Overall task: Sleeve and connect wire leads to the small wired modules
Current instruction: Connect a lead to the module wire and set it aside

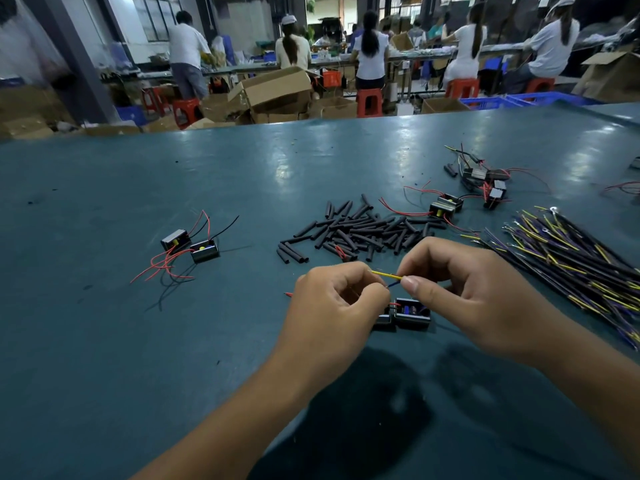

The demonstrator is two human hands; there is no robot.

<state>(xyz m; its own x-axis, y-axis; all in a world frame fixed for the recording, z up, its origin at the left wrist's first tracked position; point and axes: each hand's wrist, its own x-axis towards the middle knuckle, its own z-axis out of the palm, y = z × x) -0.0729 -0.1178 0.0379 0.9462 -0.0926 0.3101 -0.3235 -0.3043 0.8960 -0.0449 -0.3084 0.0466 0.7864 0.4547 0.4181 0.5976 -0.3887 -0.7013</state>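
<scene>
While pinched by both hands, thin yellow-and-blue wire lead, nearly level.

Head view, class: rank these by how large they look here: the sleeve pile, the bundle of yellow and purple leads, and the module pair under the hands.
1. Bundle of leads, cut off by the frame edge.
2. Sleeve pile.
3. Module pair, partly hidden by the left hand, and nearest the camera, so it looks larger than it is.
</scene>
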